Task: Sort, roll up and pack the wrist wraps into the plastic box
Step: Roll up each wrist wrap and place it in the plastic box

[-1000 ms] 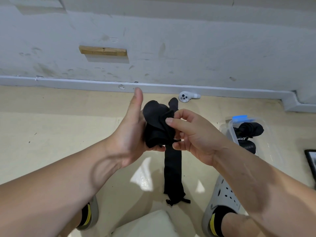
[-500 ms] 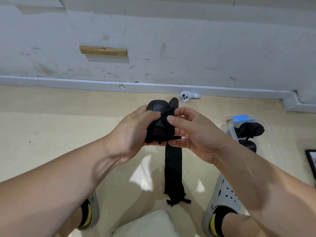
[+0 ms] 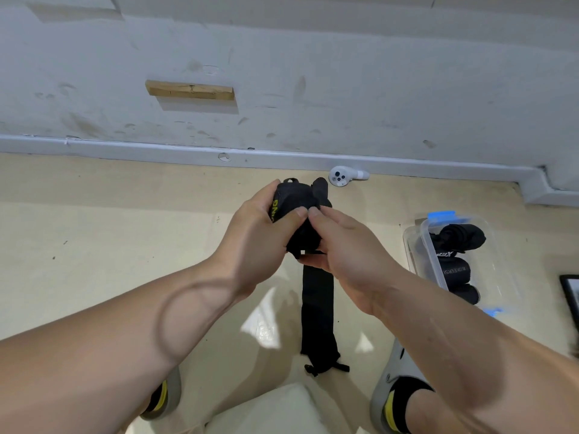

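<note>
Above beige floor (image 3: 94, 245), the rolled wrist wrap (image 3: 297, 197) is black, yellow-lettered.

Black rolled wrist wrap (image 3: 293, 200), yellow lettering, gripped in the fingers (image 3: 333, 221). Below them, a flat black wrap (image 3: 317, 308) lies on the floor (image 3: 94, 245). To their right, the clear plastic box (image 3: 498, 255) holds rolled wraps (image 3: 460, 240).

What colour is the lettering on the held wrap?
Yellow lettering on the black wrap; head view.

Left hand (image 3: 257, 236), right hand (image 3: 349, 250) grip wrap (image 3: 296, 198) (black).
</note>
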